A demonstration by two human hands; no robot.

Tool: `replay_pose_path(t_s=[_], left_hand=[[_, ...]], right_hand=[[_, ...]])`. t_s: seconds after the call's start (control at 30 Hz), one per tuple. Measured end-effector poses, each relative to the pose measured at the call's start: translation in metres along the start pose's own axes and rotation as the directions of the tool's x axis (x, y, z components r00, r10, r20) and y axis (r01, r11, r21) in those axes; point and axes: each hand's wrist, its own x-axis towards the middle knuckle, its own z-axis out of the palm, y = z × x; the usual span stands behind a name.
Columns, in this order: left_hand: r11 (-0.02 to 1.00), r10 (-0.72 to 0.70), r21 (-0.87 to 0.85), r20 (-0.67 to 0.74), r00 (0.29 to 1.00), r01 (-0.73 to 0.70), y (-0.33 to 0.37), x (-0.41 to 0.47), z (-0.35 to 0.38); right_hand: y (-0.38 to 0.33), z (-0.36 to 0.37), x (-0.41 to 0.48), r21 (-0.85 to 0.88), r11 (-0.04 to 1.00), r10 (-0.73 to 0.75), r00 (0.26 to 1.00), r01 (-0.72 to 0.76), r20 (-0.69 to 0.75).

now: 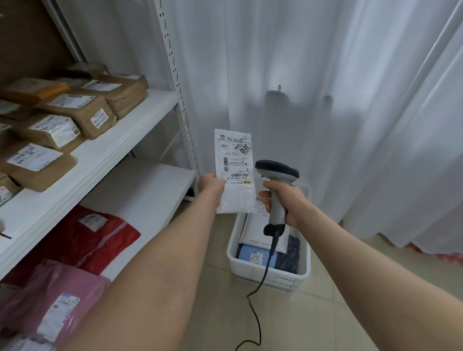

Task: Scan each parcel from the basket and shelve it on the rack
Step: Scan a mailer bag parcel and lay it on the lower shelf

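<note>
I had the white parcel (234,172) pinched in my left hand (210,186), fingers closed on its left edge low down, so the label and its barcodes stayed uncovered and faced me. I held it upright and out in front, at about twelve o'clock from my chest, clear of the rack and above the basket.

My right hand (285,201) was wrapped fully around the grey handle of the scanner (276,189), just beside the parcel at its three o'clock. Its dark head sat level with the lower barcode, though it seemed turned more toward me than toward the label, so I judged the scan not yet made. The cable hung down from the handle across the basket to the floor tiles.

The basket (267,273) stood on the floor at my one o'clock, beneath both hands, with more parcels lying in it: a white one, a blue one, something dark. The rack (112,146) ran along my nine to ten o'clock, brown parcels (76,115) filling the upper shelf's back, red and pink bags below, and bare white shelf near the front edge where this one could probably go.
</note>
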Motion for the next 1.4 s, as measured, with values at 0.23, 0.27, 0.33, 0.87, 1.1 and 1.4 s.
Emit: replay_pose_path(t_s=[0.23,0.27,0.33,0.87,1.1,1.4], left_hand=[[0.970,-0.098,-0.209,0.125,0.987,0.122,-0.024,-0.007,-0.048],[0.962,-0.111,-0.234,0.140,0.984,0.142,-0.029,-0.008,-0.055],[0.954,-0.118,-0.260,0.138,0.983,0.151,-0.037,-0.010,-0.069],[0.790,-0.049,0.604,-0.106,0.993,0.104,-0.133,0.015,-0.201],[0.569,0.120,0.822,-0.116,0.986,0.028,-0.123,0.012,-0.211],[0.819,0.009,0.533,-0.381,0.925,0.212,-0.122,0.019,-0.208]], right_hand=[[0.025,0.040,0.014,0.097,0.994,0.052,0.997,-0.046,-0.064],[0.029,0.047,0.016,0.098,0.994,0.062,0.996,-0.055,-0.064],[0.039,0.062,0.019,0.096,0.993,0.079,0.994,-0.072,-0.072],[0.118,0.158,0.050,-0.092,0.985,0.136,0.987,-0.144,-0.089],[0.128,0.167,0.046,-0.256,0.952,0.169,0.986,-0.166,-0.008],[0.123,0.154,0.042,-0.098,0.963,0.247,0.967,-0.252,-0.057]])
